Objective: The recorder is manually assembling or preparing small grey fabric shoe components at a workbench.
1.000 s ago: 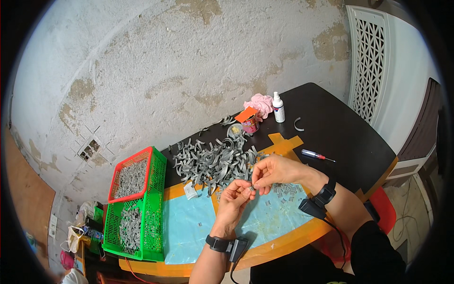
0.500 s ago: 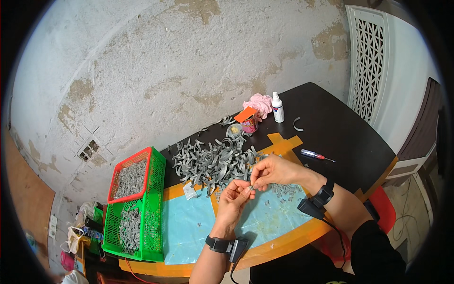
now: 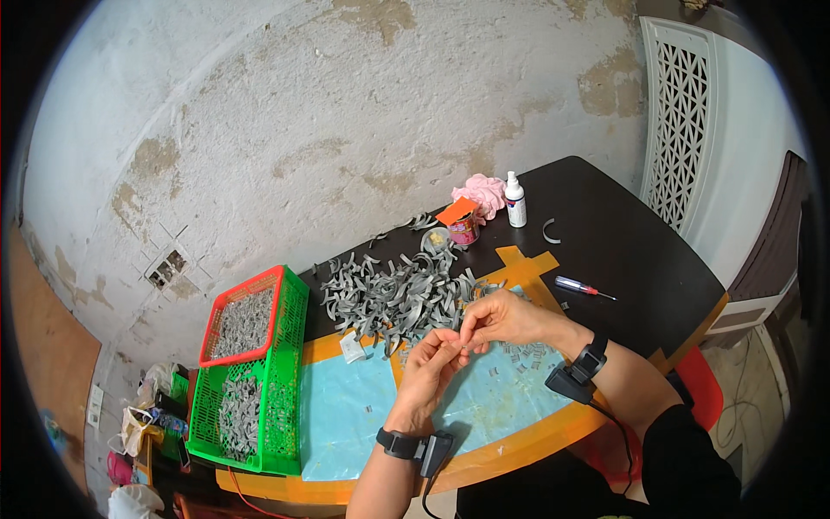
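Note:
My left hand (image 3: 424,381) and my right hand (image 3: 512,320) meet over the blue sheet (image 3: 341,415). Their fingertips pinch a small grey piece (image 3: 467,348) that the fingers mostly hide. Just beyond the hands lies a heap of curved grey strips (image 3: 393,294). Several small grey pieces (image 3: 526,355) are scattered on the sheet, partly under my right forearm. Another small grey piece (image 3: 368,408) rests alone on the sheet to the left of my left wrist.
At the left stand a green basket (image 3: 290,381) and a red-rimmed basket (image 3: 275,313), both holding grey pieces. A screwdriver (image 3: 586,288) lies to the right. A white spray bottle (image 3: 515,203), a can (image 3: 464,229) and a pink cloth (image 3: 482,192) stand near the wall.
Both hands stay together, with the fingertips drawn closer around the small piece, which shows less now. The whole view has shifted slightly.

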`<state>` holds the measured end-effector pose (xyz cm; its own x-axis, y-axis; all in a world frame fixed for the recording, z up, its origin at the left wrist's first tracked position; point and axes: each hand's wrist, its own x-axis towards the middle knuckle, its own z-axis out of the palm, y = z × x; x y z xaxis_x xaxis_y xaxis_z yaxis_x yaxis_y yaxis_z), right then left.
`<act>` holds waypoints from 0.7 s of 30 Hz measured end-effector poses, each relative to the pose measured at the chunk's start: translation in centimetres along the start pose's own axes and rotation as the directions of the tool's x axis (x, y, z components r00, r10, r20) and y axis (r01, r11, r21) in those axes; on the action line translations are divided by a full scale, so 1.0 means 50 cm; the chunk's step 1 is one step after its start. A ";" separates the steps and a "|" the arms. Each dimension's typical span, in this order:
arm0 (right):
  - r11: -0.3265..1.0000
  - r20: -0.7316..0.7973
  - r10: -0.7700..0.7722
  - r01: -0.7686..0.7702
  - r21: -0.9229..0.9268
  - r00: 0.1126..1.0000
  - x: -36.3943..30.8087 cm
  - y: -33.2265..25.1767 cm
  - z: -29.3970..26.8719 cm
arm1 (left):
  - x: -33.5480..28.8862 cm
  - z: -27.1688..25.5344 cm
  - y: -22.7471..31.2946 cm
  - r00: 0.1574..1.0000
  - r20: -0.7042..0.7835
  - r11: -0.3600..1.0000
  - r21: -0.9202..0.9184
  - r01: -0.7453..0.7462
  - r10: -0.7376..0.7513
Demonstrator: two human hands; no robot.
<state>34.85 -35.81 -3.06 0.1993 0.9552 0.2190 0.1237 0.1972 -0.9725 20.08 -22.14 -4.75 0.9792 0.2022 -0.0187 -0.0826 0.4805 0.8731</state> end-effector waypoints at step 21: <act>0.998 -0.030 -0.068 0.069 0.013 0.997 0.003 -0.009 -0.011 | 0.000 -0.002 0.014 0.937 -0.122 0.892 0.366 -0.263 0.327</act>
<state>35.34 -35.88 -2.54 0.2196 0.9324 0.2872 0.1250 0.2651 -0.9561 20.00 -21.70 -4.21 0.8679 0.4509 0.2082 -0.2636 0.0629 0.9626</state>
